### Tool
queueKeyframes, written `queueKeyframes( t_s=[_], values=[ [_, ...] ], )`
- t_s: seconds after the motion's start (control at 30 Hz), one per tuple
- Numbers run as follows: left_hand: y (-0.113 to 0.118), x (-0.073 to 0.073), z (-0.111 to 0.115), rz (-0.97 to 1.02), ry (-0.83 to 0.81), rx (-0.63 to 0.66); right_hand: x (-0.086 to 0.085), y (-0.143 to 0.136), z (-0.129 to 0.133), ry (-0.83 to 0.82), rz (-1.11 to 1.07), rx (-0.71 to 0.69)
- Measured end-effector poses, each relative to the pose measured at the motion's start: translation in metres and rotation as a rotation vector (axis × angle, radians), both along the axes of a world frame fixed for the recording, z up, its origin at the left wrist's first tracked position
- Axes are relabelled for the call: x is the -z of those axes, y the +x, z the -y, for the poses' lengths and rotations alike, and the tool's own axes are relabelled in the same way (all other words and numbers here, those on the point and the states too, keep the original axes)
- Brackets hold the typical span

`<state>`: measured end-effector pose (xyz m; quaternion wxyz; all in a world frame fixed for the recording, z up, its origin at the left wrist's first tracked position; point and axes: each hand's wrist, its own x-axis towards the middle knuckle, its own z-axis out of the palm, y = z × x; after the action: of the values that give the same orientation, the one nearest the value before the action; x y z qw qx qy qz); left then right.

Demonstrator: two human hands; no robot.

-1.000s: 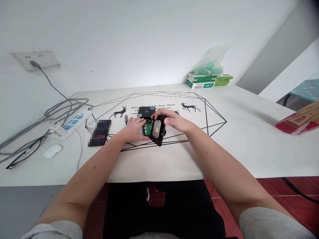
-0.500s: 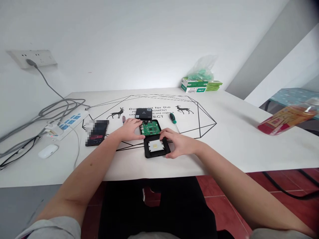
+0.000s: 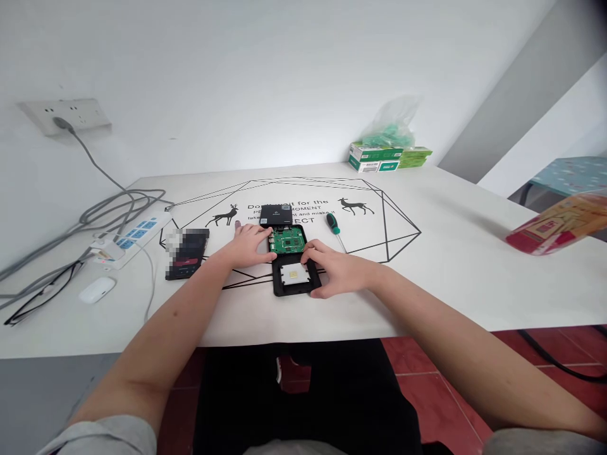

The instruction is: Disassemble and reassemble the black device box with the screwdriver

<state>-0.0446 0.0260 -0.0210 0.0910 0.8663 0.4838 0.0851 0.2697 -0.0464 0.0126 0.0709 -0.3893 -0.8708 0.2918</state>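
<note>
A green circuit board lies in a black plastic case. Directly in front of it is the black cover, inner side up, with a silver metal plate in its middle. My left hand rests at the case's left edge, thumb and fingers spread apart, fingertips touching it. At the cover's right side, my right hand is curled, thumb at the near corner and index finger by the far edge, gripping it. Whether the cover touches the case is hard to see.
Behind the case is a flat black box. A green-handled screwdriver lies to the right, and another handle shows behind my left hand. Leftward are a phone, white earbuds case, glasses and power strip.
The view has shifted slightly. My right hand and the cover have moved a little left and away from me, while my left hand stays at the case's edge.
</note>
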Motion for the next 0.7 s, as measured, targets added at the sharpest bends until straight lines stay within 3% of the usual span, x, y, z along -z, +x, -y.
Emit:
queueKeyframes(
  t_s=[0.43,0.53,0.6,0.7],
  values=[
    [0.004,-0.006,0.001,-0.033,-0.001,0.012,-0.009,0.000,-0.028,-0.023,0.112,-0.062],
    [0.008,-0.005,0.000,-0.021,0.005,0.002,-0.010,-0.016,-0.048,0.133,0.003,-0.071],
    [0.010,-0.004,0.001,-0.015,0.011,-0.009,-0.008,-0.035,-0.065,0.263,-0.082,0.004],
    [0.012,-0.006,0.004,-0.011,0.012,-0.004,-0.005,-0.067,-0.087,0.301,-0.041,0.037]
  ],
)
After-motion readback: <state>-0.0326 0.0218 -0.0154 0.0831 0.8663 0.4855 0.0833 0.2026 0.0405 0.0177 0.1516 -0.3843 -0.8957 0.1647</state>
